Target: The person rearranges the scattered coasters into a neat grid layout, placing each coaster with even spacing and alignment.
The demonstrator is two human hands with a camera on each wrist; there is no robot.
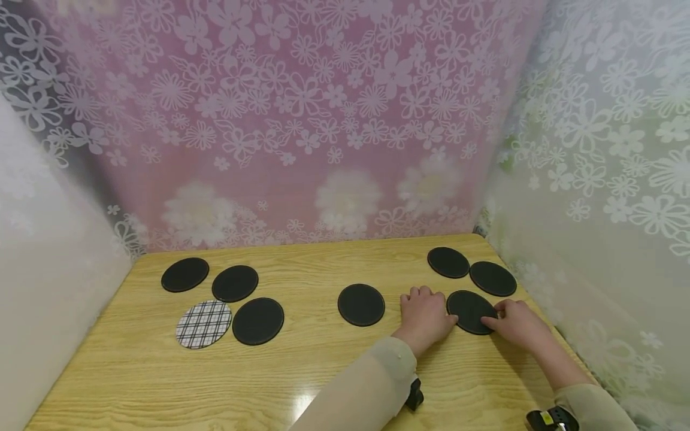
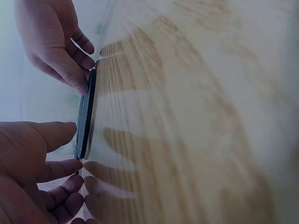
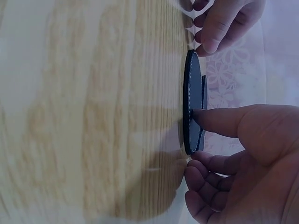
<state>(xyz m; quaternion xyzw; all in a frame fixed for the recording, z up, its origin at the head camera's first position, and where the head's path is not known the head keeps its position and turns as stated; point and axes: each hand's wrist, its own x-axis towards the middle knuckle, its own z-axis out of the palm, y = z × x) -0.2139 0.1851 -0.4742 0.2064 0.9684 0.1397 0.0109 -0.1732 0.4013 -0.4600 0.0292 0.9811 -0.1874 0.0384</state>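
Note:
A round black coaster (image 1: 471,311) lies at the right of the table between the two hands, its rim stitched in the right wrist view. My right hand (image 1: 518,326) pinches its right edge, thumb on the top face and index finger at the rim. At the opposite edge is my left hand (image 1: 423,314); its index fingertip touches the rim while the thumb (image 2: 60,135) stays apart from the coaster. Two more black coasters, one farther back (image 1: 448,262) and one by the right edge (image 1: 493,278), lie just beyond. Another black coaster (image 1: 361,305) sits left of my left hand.
On the table's left side are three black coasters (image 1: 235,283) and a black-and-white plaid one (image 1: 203,324). The wooden table (image 1: 162,383) is bounded by a pink flowered curtain (image 1: 323,120) at the back and pale flowered sheets (image 1: 609,209) at the sides.

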